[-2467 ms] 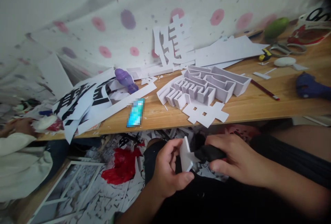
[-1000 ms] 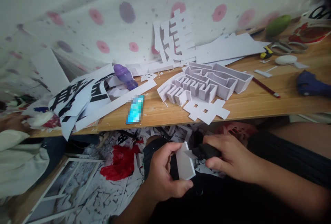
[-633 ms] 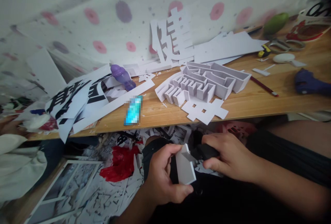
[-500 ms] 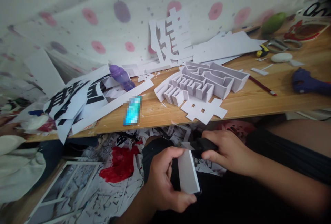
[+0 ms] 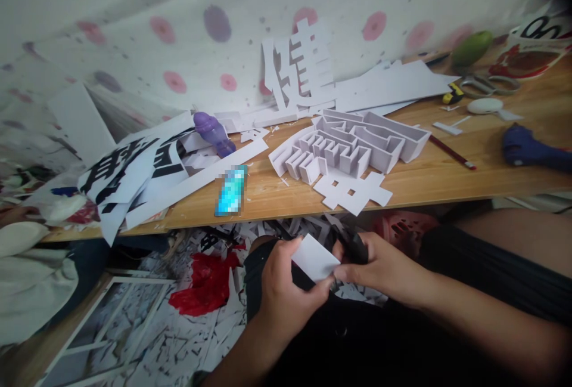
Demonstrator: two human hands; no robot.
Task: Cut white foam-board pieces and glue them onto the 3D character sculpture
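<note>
My left hand (image 5: 288, 282) grips a small white foam-board piece (image 5: 316, 257) by its edges, thumb below and fingers above, over my lap. My right hand (image 5: 379, 265) is closed around a black utility knife (image 5: 353, 244), whose blade points up and left, clear of the piece. The right fingertips are at the piece's right corner; whether they press on it I cannot tell. On the table beyond stands a white character form with raised walls (image 5: 353, 139). A flat white cut-out (image 5: 357, 190) lies at its near side.
Along the wooden table (image 5: 447, 184) are a phone (image 5: 231, 191), a purple bottle (image 5: 214, 133), printed sheets (image 5: 134, 166), a red pencil (image 5: 453, 151), a blue glue gun (image 5: 531, 145) and scissors (image 5: 489, 84). White scraps and red plastic (image 5: 205, 285) cover the floor. Another person's sleeve (image 5: 31, 279) shows at left.
The white piece has turned from upright to slanted and moved slightly up and left. The knife blade has come away from its top edge, and my right fingers have moved to its corner.
</note>
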